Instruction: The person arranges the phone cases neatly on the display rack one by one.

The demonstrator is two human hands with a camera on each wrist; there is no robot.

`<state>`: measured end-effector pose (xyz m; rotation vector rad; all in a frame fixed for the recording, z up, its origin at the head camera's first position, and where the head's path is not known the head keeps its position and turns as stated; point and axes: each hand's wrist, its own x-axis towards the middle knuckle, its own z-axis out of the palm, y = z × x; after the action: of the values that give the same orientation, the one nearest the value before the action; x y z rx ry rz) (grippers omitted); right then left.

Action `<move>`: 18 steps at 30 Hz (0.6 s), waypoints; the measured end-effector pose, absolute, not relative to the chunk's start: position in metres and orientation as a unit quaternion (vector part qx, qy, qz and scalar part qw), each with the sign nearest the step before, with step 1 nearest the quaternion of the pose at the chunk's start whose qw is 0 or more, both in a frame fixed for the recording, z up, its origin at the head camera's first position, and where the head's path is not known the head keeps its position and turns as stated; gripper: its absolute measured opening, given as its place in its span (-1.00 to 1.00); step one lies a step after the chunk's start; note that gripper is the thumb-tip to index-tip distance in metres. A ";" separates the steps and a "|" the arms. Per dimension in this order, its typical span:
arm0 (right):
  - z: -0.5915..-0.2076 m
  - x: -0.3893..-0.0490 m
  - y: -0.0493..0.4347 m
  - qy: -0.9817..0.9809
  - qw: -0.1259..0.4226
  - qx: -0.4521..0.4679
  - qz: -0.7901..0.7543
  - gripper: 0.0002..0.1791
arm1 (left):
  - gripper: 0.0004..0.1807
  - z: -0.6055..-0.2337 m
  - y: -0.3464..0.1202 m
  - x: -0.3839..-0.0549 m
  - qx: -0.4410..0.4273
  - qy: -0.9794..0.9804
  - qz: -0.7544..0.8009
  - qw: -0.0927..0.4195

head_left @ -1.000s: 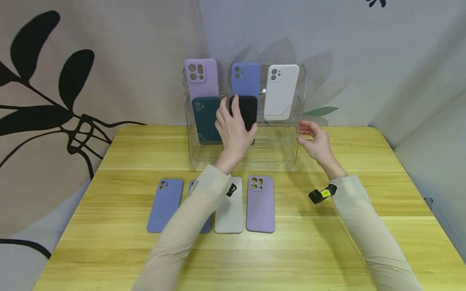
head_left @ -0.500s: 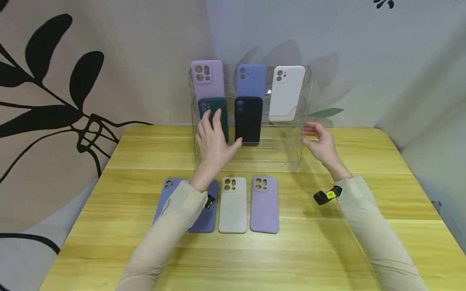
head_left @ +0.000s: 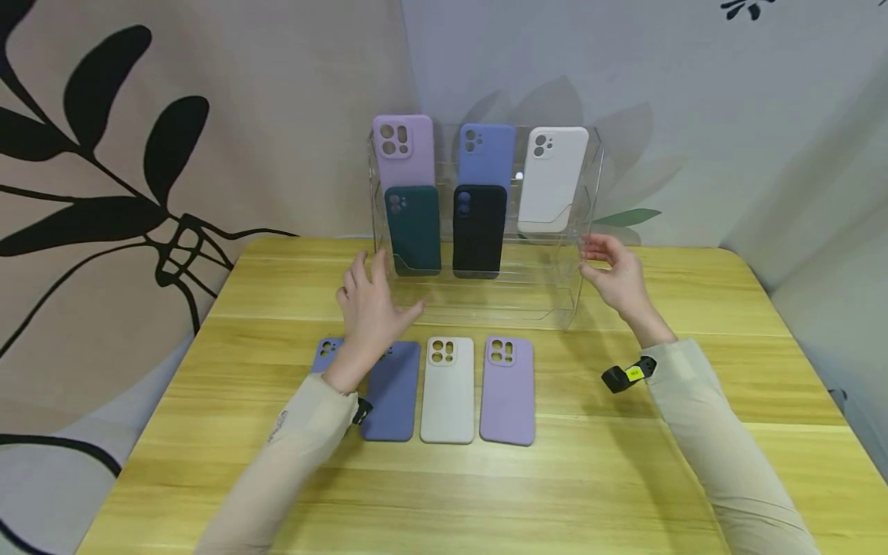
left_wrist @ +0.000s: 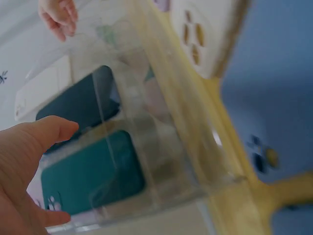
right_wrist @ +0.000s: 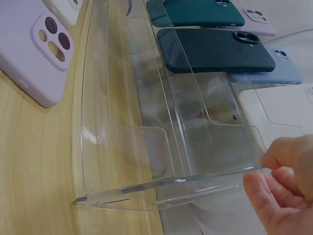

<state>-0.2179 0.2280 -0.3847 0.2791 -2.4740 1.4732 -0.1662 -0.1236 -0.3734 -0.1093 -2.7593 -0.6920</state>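
A clear acrylic stand [head_left: 486, 314] holds phone cases in tiers. In its back row lean a lilac case [head_left: 420, 169], a blue case [head_left: 489, 158] and a white case [head_left: 553, 185]. In front of them stand a dark green case [head_left: 414, 231] and a black case [head_left: 479, 235]. My left hand [head_left: 368, 312] hovers, fingers spread and holding nothing, by the stand's lower left side. At the right side, my right hand [head_left: 613, 281] pinches the stand's edge between thumb and fingers, as the right wrist view shows with the hand [right_wrist: 286, 183] at the clear rim.
On the wooden table [head_left: 555, 493], several cases lie in a row before the stand: a blue case [head_left: 324, 353] partly under my left arm, a darker blue case [head_left: 391, 401], an off-white case [head_left: 447, 401] and a lilac case [head_left: 508, 401]. A wall [head_left: 312, 116] rises behind.
My left hand has moved away from the black case, leftward past the green case and down to the stand's left side. The right hand stays at the stand's edge.
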 end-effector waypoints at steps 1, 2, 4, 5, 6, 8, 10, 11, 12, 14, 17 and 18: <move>-0.385 -0.218 0.228 -0.849 0.124 0.095 0.504 -0.55 | 0.04 -0.376 -0.128 -0.164 -0.034 -0.961 -0.239 0.138; -0.385 -0.218 0.228 -0.850 0.125 0.094 0.503 -0.55 | 0.04 -0.378 -0.133 -0.162 -0.032 -0.962 -0.239 0.129; -0.384 -0.218 0.227 -0.851 0.125 0.094 0.502 -0.55 | 0.05 -0.382 -0.142 -0.158 -0.026 -0.964 -0.238 0.113; -0.384 -0.218 0.227 -0.850 0.124 0.094 0.503 -0.56 | 0.06 -0.384 -0.147 -0.156 -0.021 -0.966 -0.237 0.104; -0.385 -0.219 0.227 -0.850 0.125 0.095 0.502 -0.56 | 0.06 -0.386 -0.151 -0.155 -0.017 -0.967 -0.235 0.096; -0.385 -0.219 0.227 -0.850 0.126 0.098 0.502 -0.57 | 0.06 -0.390 -0.159 -0.153 -0.009 -0.968 -0.236 0.082; -0.385 -0.219 0.227 -0.850 0.127 0.100 0.502 -0.57 | 0.06 -0.394 -0.167 -0.151 0.001 -0.969 -0.237 0.068; -0.385 -0.219 0.226 -0.851 0.127 0.100 0.500 -0.57 | 0.06 -0.396 -0.170 -0.150 0.005 -0.969 -0.240 0.063; -0.384 -0.218 0.226 -0.851 0.127 0.101 0.500 -0.57 | 0.07 -0.398 -0.173 -0.150 0.009 -0.969 -0.242 0.056; -0.384 -0.218 0.226 -0.853 0.127 0.100 0.497 -0.57 | 0.07 -0.402 -0.179 -0.149 0.017 -0.969 -0.241 0.042; -0.384 -0.216 0.227 -0.855 0.127 0.097 0.493 -0.57 | 0.09 -0.406 -0.187 -0.147 0.027 -0.972 -0.232 0.014; -0.384 -0.216 0.227 -0.856 0.127 0.096 0.492 -0.57 | 0.10 -0.407 -0.189 -0.147 0.030 -0.974 -0.226 0.003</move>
<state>-0.2164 0.2273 -0.3839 0.2797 -2.4915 1.4309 -0.1468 -0.1891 -0.4070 0.0934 -3.0534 -0.7072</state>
